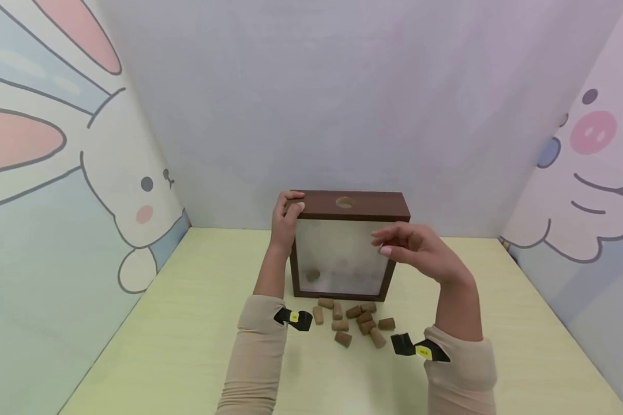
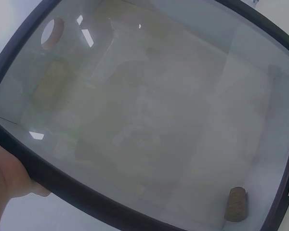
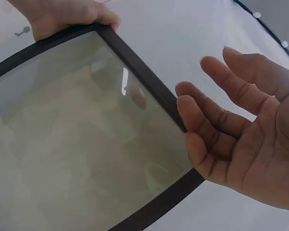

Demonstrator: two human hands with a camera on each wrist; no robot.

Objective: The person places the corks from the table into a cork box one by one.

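A dark brown framed box (image 1: pixel 353 204) with a clear front panel stands upright on the table, a round hole (image 1: pixel 345 202) in its top. My left hand (image 1: pixel 287 222) grips its upper left corner, thumb over the front edge of the top. Behind the panel, one cork (image 2: pixel 236 204) lies at the bottom left of the box. In front of the box's right side hovers my right hand (image 1: pixel 420 251), holding nothing, its palm and loosely bent fingers showing in the right wrist view. Several loose corks (image 1: pixel 340 325) lie scattered before the box.
The pale yellow-green table (image 1: pixel 187 346) runs back to a plain light curtain (image 1: pixel 291 115). Side panels with a cartoon rabbit (image 1: pixel 119 190) and a cartoon pig (image 1: pixel 592 173) border it left and right.
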